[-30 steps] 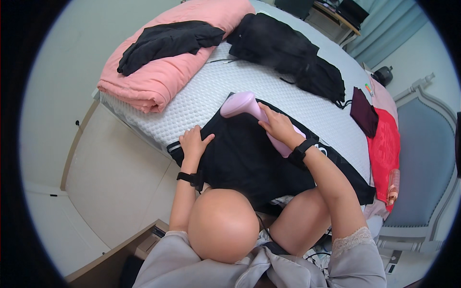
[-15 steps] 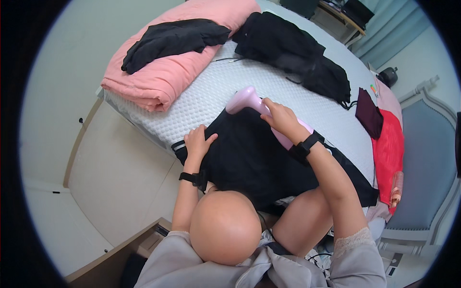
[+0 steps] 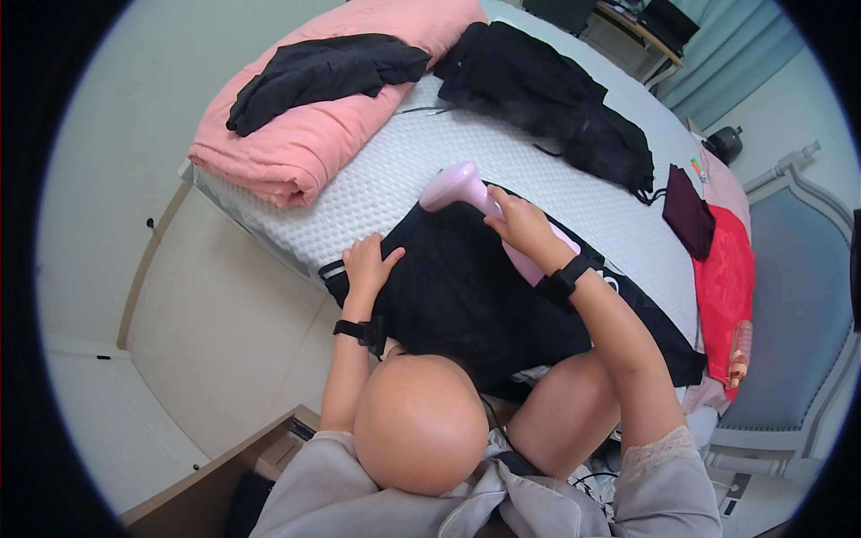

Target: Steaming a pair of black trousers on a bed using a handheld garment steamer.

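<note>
The right grip (image 3: 525, 224) is closed around a pink steamer-like device (image 3: 455, 186), with its wide head pointing away from the wrist, probably for reaching the cloth easily. This head is over the far edge of a black garment (image 3: 475, 296); whether they touch, I cannot tell. The garment is spread on the white mattress (image 3: 363, 193), seemingly to keep it flat. The left grip (image 3: 366, 264) rests with fingers apart on the garment's left edge, perhaps to hold it steady.
</note>
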Motion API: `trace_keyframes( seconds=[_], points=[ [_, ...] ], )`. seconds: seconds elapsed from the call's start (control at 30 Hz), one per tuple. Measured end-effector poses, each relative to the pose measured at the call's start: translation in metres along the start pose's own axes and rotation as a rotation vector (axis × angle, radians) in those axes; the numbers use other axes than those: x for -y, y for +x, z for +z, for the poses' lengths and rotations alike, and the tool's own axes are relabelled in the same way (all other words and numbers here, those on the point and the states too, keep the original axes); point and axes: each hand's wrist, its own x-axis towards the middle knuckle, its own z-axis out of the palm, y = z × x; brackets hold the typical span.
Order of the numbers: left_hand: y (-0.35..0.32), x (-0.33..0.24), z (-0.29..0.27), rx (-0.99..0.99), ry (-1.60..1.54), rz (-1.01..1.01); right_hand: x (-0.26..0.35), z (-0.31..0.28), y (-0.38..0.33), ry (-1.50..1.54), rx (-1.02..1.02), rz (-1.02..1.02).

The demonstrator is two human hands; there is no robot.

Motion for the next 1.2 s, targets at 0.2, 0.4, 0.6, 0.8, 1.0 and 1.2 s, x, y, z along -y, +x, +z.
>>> trace_keyframes(
  seconds=[0.2, 0.4, 0.6, 0.8, 1.0, 1.2],
  points=[
    [-0.002, 0.0, 0.0, -0.009, -0.001, -0.005, 0.004, 0.001, -0.001, -0.012, 0.009, 0.034],
    [-0.001, 0.0, -0.002, 0.012, -0.001, -0.004, 0.018, -0.031, -0.005, -0.056, 0.114, -0.043],
    [-0.002, 0.001, -0.002, 0.023, -0.007, -0.014, 0.022, -0.013, -0.01, -0.042, 0.14, -0.051],
    [0.0, -0.001, -0.004, 0.044, -0.035, -0.021, 0.027, -0.01, -0.012, -0.059, 0.155, -0.027],
    [0.002, 0.001, -0.007, 0.094, -0.035, -0.027, 0.031, -0.028, -0.011, -0.049, 0.192, -0.1],
    [0.0, 0.004, 0.0, 0.075, -0.027, 0.008, 0.034, -0.012, -0.021, -0.084, 0.17, -0.076]
  ],
)
